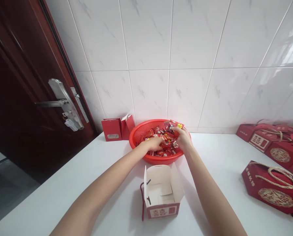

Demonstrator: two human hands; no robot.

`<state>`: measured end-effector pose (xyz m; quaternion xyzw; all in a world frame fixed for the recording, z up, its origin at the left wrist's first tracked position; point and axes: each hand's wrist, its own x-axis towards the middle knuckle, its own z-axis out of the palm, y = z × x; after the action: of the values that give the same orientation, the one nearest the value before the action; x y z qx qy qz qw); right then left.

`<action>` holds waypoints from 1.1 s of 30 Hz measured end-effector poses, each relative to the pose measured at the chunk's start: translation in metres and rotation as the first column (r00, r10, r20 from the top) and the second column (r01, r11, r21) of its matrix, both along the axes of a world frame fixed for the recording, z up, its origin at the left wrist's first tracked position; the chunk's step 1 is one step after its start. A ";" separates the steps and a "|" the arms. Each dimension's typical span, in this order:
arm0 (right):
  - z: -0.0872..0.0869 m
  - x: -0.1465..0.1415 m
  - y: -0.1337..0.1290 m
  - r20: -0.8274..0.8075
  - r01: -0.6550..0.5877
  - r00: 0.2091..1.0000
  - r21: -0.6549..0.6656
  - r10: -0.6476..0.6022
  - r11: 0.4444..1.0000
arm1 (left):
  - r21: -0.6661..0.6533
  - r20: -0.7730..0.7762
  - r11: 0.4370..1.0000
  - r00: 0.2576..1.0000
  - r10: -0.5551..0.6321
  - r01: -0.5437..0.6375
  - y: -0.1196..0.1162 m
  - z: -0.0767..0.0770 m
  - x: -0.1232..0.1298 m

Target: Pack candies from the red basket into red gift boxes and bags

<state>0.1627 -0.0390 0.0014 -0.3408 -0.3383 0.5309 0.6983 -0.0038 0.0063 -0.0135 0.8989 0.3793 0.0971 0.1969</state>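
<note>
A round red plastic basket (pixel 161 160) of wrapped candies (pixel 161 133) stands against the wall. My left hand (pixel 155 144) reaches into its middle, fingers bent down among the candies; what they grip, if anything, is hidden. At the basket's right side, my right hand (pixel 182 137) has its fingers closed on red candy packets (pixel 172 125). In front of the basket, nearer to me, an open box (pixel 162 211) with a white inside and a red printed front stands with its flaps up. A dark red cord hangs at its left side.
Small red paper bags (pixel 112 129) stand behind and left of the basket. Several closed red boxes with rope handles, one nearer (pixel 271 190), occupy the right side of the white table (pixel 107 154). A dark door (pixel 26 82) is at the left, beyond the table edge.
</note>
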 end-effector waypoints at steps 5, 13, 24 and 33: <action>0.002 0.001 -0.001 -0.018 -0.027 0.999 -0.003 0.026 1.000 | -0.060 0.364 0.995 0.926 0.095 -0.078 -0.008 0.012 -0.001; 0.026 0.006 -0.023 0.098 -0.249 0.965 0.036 0.244 0.968 | -0.291 0.813 0.954 0.505 0.289 -0.078 -0.046 0.036 -0.014; 0.087 0.010 -0.101 0.542 -0.545 0.748 0.170 0.384 0.821 | -0.478 0.855 0.871 0.284 0.434 0.110 -0.140 0.081 -0.035; 0.093 -0.008 -0.129 0.650 -0.409 0.714 0.084 0.262 0.909 | -0.394 0.850 0.914 0.416 0.323 0.096 -0.162 0.086 -0.035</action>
<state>0.1546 -0.1683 0.0945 -0.3495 -0.6636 0.4646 0.4707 -0.0389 -0.1560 0.0724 0.6191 0.2861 0.5006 0.5331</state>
